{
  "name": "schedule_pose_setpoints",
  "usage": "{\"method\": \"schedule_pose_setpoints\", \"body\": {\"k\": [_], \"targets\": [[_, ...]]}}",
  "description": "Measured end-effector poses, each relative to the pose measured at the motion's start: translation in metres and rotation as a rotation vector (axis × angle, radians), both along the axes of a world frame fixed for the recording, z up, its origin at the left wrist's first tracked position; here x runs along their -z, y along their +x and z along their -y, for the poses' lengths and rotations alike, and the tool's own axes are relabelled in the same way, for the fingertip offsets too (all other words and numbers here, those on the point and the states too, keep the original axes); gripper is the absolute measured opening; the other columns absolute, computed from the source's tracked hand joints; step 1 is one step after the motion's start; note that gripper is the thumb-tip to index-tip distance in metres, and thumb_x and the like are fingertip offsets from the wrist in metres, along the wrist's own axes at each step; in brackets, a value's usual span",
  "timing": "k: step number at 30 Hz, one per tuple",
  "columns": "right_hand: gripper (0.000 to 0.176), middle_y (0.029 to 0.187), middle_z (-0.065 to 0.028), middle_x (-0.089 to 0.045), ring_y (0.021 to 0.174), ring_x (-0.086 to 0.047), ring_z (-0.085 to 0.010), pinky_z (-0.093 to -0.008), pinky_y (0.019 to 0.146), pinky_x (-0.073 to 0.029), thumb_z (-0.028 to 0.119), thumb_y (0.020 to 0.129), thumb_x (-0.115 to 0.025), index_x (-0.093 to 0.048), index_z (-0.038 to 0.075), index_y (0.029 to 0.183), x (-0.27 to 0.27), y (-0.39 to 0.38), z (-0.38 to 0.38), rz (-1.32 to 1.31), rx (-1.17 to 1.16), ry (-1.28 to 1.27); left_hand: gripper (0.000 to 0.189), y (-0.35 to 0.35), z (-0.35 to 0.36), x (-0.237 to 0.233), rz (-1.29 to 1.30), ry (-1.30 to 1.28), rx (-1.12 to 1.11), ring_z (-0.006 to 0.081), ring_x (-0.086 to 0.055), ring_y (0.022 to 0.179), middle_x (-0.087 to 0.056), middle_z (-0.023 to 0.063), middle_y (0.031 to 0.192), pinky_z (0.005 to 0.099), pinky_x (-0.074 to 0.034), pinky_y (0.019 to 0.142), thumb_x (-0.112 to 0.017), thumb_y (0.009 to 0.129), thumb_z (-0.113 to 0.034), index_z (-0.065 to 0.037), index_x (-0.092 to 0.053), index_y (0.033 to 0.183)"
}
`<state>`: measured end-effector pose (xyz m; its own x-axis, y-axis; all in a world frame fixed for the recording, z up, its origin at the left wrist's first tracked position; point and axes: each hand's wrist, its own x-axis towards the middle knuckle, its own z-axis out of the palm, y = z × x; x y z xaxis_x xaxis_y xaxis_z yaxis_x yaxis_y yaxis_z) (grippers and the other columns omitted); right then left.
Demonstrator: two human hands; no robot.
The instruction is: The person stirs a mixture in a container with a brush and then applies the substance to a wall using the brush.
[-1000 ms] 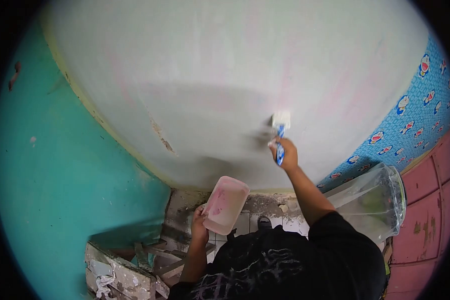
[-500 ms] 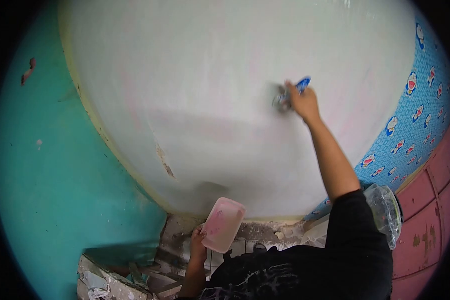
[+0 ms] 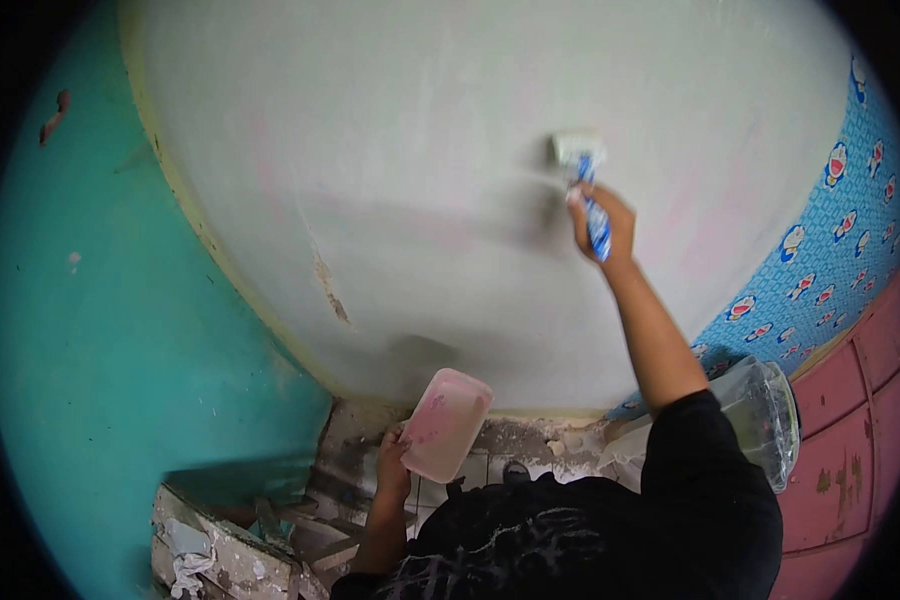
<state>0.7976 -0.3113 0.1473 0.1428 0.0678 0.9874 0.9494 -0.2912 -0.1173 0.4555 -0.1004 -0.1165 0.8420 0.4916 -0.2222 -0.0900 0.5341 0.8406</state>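
My right hand is wrapped round the blue-patterned handle of a paintbrush. The brush points upward, its pale bristle end close against the whitish wall. Low in the middle of the view, my left hand grips the left edge of a shallow pink plastic tray. The tray is tilted, with pink smears on its inside. Below and left of the brush, a chipped streak marks the white wall.
A teal wall meets the white one at left. Blue cartoon wallpaper and a pink panelled surface are at right, near a clear plastic-covered container. A worn, cluttered wooden piece stands lower left.
The paintbrush has turned from sideways to upright, its bristle end now higher on the wall, while my right hand sits slightly lower. My left hand still holds the tray.
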Motion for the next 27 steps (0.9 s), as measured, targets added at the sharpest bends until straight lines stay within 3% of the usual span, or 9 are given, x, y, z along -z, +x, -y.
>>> {"method": "schedule_pose_setpoints", "body": {"k": [3, 5, 8, 9, 14, 18, 21, 24, 27], "targets": [[0.012, 0.082, -0.0172, -0.069, 0.074, -0.070, -0.0302, -0.0341, 0.071, -0.055, 0.010, 0.081, -0.070, -0.068, 0.000, 0.087, 0.101, -0.022, -0.008, -0.263, -0.081, -0.090, 0.038, -0.001, 0.000, 0.008, 0.000, -0.022, 0.007, 0.0213, -0.059, 0.100, -0.059, 0.0119, 0.109, 0.0346, -0.046, 0.091, -0.053, 0.082, -0.014, -0.001, -0.050, 0.118], [0.015, 0.073, -0.0182, -0.067, 0.063, -0.067, -0.0274, -0.0323, 0.061, -0.052, 0.018, 0.085, -0.069, -0.069, 0.004, 0.089, 0.140, -0.048, -0.015, -0.697, -0.105, -0.150, 0.038, -0.003, -0.002, 0.017, -0.017, -0.030, -0.005, 0.0215, -0.059, 0.101, -0.059, 0.0122, 0.110, 0.0343, -0.045, 0.092, -0.053, 0.083, -0.014, -0.001, -0.050, 0.119], [0.021, 0.068, -0.0182, -0.065, 0.060, -0.066, -0.0249, -0.0329, 0.059, -0.050, 0.025, 0.087, -0.067, -0.069, 0.003, 0.088, 0.183, -0.038, -0.028, -0.879, -0.104, -0.102, 0.037, -0.002, -0.001, 0.017, -0.032, -0.020, -0.032, 0.0215, -0.059, 0.102, -0.059, 0.0120, 0.111, 0.0336, -0.044, 0.094, -0.052, 0.083, -0.012, -0.001, -0.050, 0.119], [0.027, 0.067, -0.0154, -0.066, 0.058, -0.065, -0.0216, -0.0322, 0.056, -0.049, 0.028, 0.089, -0.065, -0.069, 0.002, 0.087, 0.194, -0.020, -0.031, -0.818, -0.077, -0.115, 0.037, -0.002, 0.000, 0.009, -0.022, -0.017, -0.035, 0.0214, -0.058, 0.102, -0.059, 0.0118, 0.111, 0.0334, -0.043, 0.094, -0.053, 0.083, -0.011, -0.001, -0.051, 0.118], [0.036, 0.062, -0.0102, -0.067, 0.056, -0.065, -0.0191, -0.0309, 0.055, -0.050, 0.035, 0.088, -0.062, -0.071, 0.002, 0.079, 0.068, 0.023, -0.036, -1.069, -0.045, -0.128, 0.036, -0.005, 0.002, 0.002, 0.016, -0.010, -0.028, 0.0197, -0.060, 0.099, -0.060, 0.0103, 0.107, 0.0327, -0.045, 0.091, -0.055, 0.082, -0.013, -0.002, -0.052, 0.116], [0.041, 0.061, -0.0106, -0.067, 0.056, -0.065, -0.0185, -0.0331, 0.057, -0.051, 0.039, 0.087, -0.062, -0.070, 0.002, 0.072, -0.054, 0.026, -0.035, -0.808, -0.015, -0.141, 0.036, -0.009, 0.004, -0.007, 0.032, -0.027, -0.012, 0.0185, -0.061, 0.095, -0.061, 0.0088, 0.103, 0.0324, -0.046, 0.088, -0.057, 0.081, -0.015, -0.002, -0.053, 0.114], [0.040, 0.066, -0.0100, -0.069, 0.059, -0.065, -0.0176, -0.0319, 0.058, -0.050, 0.040, 0.087, -0.061, -0.071, 0.002, 0.080, -0.118, 0.006, -0.032, -0.664, -0.015, -0.073, 0.036, -0.011, 0.005, -0.004, 0.023, -0.035, -0.014, 0.0185, -0.061, 0.094, -0.061, 0.0087, 0.102, 0.0325, -0.046, 0.088, -0.057, 0.080, -0.015, -0.002, -0.052, 0.114], [0.037, 0.075, -0.0092, -0.070, 0.062, -0.065, -0.0165, -0.0275, 0.059, -0.048, 0.037, 0.089, -0.062, -0.071, 0.002, 0.091, -0.140, -0.015, -0.031, -0.617, -0.109, 0.069, 0.037, -0.012, 0.003, 0.007, 0.036, -0.044, -0.020, 0.0192, -0.060, 0.096, -0.061, 0.0093, 0.104, 0.0329, -0.046, 0.089, -0.057, 0.081, -0.015, -0.002, -0.051, 0.115], [0.023, 0.079, -0.0118, -0.070, 0.067, -0.067, -0.0179, -0.0269, 0.063, -0.051, 0.023, 0.087, -0.069, -0.069, 0.001, 0.094, -0.100, -0.016, -0.025, -0.228, -0.096, 0.043, 0.037, -0.015, 0.005, 0.006, 0.034, -0.039, -0.013, 0.0201, -0.060, 0.098, -0.060, 0.0102, 0.106, 0.0335, -0.045, 0.090, -0.056, 0.082, -0.013, -0.002, -0.050, 0.117]]}}
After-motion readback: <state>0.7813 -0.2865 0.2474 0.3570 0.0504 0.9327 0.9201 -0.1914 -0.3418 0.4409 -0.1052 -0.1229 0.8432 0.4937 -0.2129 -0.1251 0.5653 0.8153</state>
